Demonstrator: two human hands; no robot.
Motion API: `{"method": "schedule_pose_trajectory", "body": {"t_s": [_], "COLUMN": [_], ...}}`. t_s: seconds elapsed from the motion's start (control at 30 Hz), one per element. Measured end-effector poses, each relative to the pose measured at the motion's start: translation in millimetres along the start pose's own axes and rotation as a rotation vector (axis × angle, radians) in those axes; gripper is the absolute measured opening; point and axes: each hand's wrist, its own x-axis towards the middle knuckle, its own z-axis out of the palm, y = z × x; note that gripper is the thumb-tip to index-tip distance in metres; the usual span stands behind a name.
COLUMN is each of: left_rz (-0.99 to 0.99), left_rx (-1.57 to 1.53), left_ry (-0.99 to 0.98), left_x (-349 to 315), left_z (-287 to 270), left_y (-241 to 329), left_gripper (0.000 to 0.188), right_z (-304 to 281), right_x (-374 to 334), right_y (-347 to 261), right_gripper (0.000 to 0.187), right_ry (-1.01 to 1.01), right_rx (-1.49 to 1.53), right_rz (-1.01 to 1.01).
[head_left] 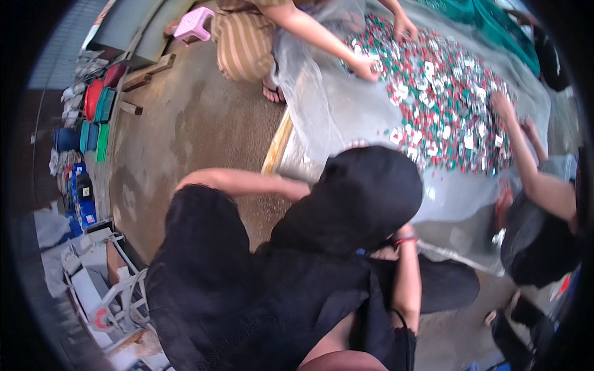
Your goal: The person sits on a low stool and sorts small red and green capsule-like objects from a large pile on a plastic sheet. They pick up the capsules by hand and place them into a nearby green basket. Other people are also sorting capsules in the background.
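Observation:
My left hand (297,189) comes in on a bent forearm at left; its fingers disappear behind a large rounded black form (371,198). Whether that form is a covered head or a knee, I cannot tell. On the right, a forearm with a red bracelet leads up to my right hand (390,250), mostly hidden against the same form's lower edge. Nothing shows in either hand. Black clothing (247,315) fills the lower middle. Beyond lies a spread of small red, green and white pieces (433,99) on a pale plastic sheet (359,105).
One co-worker's hands (366,68) touch the pieces from the far side; another's hand (502,106) reaches in from the right. Green netting (504,31) lies at upper right. A pink stool (194,26), coloured tubs (94,99) and a cluttered white frame (111,290) line the left.

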Motion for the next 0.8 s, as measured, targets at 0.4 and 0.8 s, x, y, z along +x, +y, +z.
{"method": "schedule_pose_trajectory", "body": {"t_s": [0.4, 0.8], "left_rz": [0.091, 0.444], "left_rx": [-0.324, 0.184], "left_ry": [0.975, 0.961], "left_x": [7.9, -11.1], "left_z": [-170.9, -371.5], "left_y": [-34.4, 108.4], "left_gripper": [0.03, 0.022], "right_z": [-144.0, -227.8], "right_x": [-158.7, -70.1], "right_y": [-57.8, 16.0], "right_gripper": [0.089, 0.076], "right_ry": [1.067, 0.444], "right_rx": [-0.463, -0.31], "right_rz": [0.119, 0.246]}}
